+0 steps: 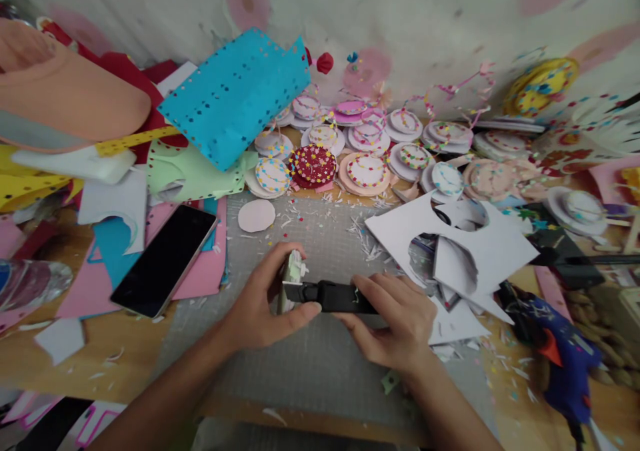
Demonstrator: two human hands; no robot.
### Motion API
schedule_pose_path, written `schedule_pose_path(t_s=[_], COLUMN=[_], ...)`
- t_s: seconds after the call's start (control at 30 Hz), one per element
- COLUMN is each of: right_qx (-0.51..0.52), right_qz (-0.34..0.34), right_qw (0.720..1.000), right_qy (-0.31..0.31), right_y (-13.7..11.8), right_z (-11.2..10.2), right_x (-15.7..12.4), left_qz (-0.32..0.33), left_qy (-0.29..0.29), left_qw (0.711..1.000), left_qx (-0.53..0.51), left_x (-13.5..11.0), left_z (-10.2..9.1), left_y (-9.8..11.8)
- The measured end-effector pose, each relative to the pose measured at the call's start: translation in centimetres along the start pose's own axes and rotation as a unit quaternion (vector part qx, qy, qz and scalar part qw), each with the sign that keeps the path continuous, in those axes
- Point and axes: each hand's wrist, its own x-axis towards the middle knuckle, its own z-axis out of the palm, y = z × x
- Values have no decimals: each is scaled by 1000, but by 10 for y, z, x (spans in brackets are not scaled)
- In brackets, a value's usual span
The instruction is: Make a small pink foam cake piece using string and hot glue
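Observation:
My right hand (397, 318) is closed around the handle of a black hand-held punch (345, 298), held level above the grey cutting mat (210, 351). The punch's metal end points left. My left hand (270, 298) pinches a small folded stack of pale green paper (294, 268) at that end, its thumb touching the black body. The paper sits up against the punch's jaw; how far it reaches inside is hidden. Behind the left hand lies a pale pink paper oval (257, 216) on the mat.
Small decorated paper hats (315, 166) stand in rows at the back. Blue paper (237, 98) with punched holes lies behind left, a phone (164, 261) at left. White cut-out sheets (450, 238) lie at right, near a blue glue gun (565, 358). Paper scraps litter the mat.

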Motion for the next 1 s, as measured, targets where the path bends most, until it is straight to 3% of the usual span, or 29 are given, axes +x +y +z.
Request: schedule_pose_path(t_s=[0.27,0.7,1.0], right_qx=[41,25,22], right_qz=[0,2,3], right_qw=[998,999,1000], right_qy=[-37,-24,-18], right_y=[4,1,1], right_z=[-4,-1,-1], right_x=[3,0,-1], left_qz=[-29,51,65], left_qy=[-73,-16,2], left_qw=[996,999,997], left_qx=[-39,-2,38], left_x=[3,4,-1], left_z=[-5,-1,-3], left_y=[3,1,-4])
